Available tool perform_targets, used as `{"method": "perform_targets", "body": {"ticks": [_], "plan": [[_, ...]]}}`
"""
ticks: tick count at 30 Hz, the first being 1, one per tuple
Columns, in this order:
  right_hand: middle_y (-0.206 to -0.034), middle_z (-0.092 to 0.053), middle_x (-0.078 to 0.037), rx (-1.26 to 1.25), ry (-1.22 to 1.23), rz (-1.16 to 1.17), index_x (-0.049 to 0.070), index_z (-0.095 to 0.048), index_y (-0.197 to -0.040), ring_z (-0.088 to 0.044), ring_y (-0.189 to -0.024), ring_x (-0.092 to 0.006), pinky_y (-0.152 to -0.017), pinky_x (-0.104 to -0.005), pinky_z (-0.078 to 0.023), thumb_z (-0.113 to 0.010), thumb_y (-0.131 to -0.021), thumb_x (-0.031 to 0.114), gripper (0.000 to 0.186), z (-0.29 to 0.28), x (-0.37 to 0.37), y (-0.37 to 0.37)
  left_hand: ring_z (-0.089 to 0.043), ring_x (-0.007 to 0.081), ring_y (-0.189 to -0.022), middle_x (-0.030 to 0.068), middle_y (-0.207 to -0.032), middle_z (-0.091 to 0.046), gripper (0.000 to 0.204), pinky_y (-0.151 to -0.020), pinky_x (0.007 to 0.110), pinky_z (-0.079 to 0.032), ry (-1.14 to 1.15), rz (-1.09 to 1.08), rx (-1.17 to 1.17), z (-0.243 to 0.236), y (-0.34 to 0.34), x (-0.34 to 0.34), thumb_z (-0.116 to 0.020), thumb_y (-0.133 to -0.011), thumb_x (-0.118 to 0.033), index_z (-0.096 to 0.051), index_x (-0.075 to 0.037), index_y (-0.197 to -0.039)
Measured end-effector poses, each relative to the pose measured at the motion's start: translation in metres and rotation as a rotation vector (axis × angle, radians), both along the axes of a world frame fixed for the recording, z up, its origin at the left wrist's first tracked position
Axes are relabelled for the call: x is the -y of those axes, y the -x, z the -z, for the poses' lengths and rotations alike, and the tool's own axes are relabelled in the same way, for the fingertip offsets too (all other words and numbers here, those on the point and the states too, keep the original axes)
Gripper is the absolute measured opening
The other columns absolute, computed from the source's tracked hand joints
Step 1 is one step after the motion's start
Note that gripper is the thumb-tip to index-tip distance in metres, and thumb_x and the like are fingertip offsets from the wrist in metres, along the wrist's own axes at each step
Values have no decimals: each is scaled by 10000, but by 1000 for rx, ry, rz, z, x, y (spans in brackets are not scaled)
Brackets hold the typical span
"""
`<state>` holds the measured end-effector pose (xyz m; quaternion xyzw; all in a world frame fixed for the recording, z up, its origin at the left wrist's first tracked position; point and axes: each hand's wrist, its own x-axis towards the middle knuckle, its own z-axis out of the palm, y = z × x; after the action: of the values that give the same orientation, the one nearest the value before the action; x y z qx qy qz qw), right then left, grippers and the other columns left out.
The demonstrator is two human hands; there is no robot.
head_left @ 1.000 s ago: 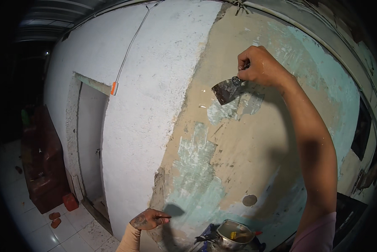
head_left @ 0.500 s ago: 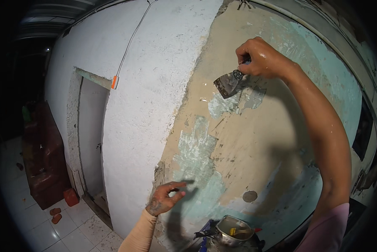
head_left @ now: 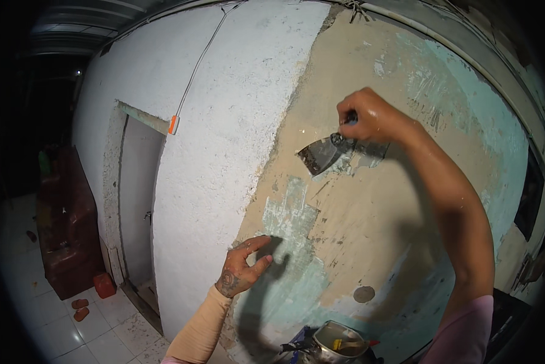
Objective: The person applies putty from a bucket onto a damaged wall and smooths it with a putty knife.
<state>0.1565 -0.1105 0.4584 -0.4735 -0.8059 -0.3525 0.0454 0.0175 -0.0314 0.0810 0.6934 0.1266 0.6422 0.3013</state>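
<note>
My right hand (head_left: 368, 121) is wrapped round the dark handle of a putty knife. The wide metal blade of the putty knife (head_left: 320, 158), smeared with grime, lies against or very near the wall, over a scraped patch. Around it the wall (head_left: 363, 224) is coated tan, with pale green paint (head_left: 291, 224) bared in ragged streaks. Lower left, my left hand (head_left: 244, 265) holds nothing. Its thumb and fingers are apart, close to the wall beside the border of the white section (head_left: 206, 200); whether the fingertips touch is unclear.
At the wall's foot stands a metal pot (head_left: 339, 341) with a yellow-handled tool in it. On the left are a doorway (head_left: 140, 200), a dark red piece of furniture (head_left: 69, 236), a red container (head_left: 104, 285) and orange-brown slippers (head_left: 81, 310). An orange-and-white box (head_left: 173, 125) hangs from a cable.
The putty knife has moved down and a little left in my right hand, its blade turning. My left hand has risen slightly, and the view has shifted a little.
</note>
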Motion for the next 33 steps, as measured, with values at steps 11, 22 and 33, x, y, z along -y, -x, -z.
{"method": "perform_targets", "body": {"ticks": [11,22,33], "plan": [[-599,-577,-148,150,-182,6,-58,-593,-669,-563,-591,-243,-588,-358,-455,-675,-705,70,157,-31,9,28,-550,292,-1242,189,-1291,-604,422,-1068,375,-405,12,-65,-25,21,3,-14,-707,-855,-137,-615,-11,-1247],[-692,-650,-178,92,-84,-92,-32,-656,-750,-615,-616,-259,-609,-359,-496,-722,-712,94,148,-10,5,3,-547,339,-1250,225,-1289,-597,403,-1057,397,-417,31,-17,65,27,-7,-17,-715,-830,-152,-643,-6,-1198],[-673,-636,-181,-46,-58,-142,-28,-664,-765,-623,-607,-218,-584,-335,-502,-705,-728,87,128,11,-7,-24,-501,316,-1297,213,-1324,-575,427,-1089,389,-378,36,-41,19,30,6,-14,-711,-834,-119,-620,-12,-1237]]}}
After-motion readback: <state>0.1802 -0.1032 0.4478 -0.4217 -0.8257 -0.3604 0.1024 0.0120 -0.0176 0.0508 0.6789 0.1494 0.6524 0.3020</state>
